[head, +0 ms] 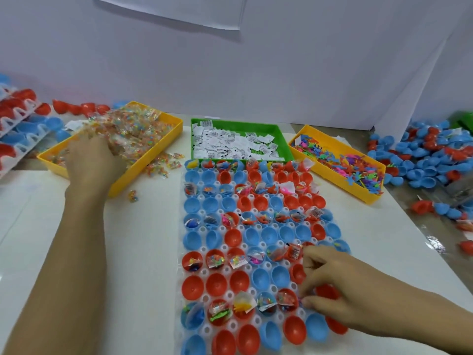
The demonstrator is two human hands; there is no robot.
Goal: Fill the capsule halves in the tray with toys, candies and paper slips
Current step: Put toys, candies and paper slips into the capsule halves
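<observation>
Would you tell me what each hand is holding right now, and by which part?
The right hand pinches a small colourful item at its fingertips over the capsule tray; which part cannot be told. The left hand digs into the candy packets; its grip is hidden.

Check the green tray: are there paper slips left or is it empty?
Not empty. White paper slips cover most of the green tray's floor, thinning near its right side.

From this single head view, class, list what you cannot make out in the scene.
- Capsule halves under the right hand: hidden by the hand.
- What the left hand grips in the candy bin: fingers buried in wrappers.
- Print on the paper slips: too small.
- Near end of the tray: cut off by the bottom edge.
</observation>
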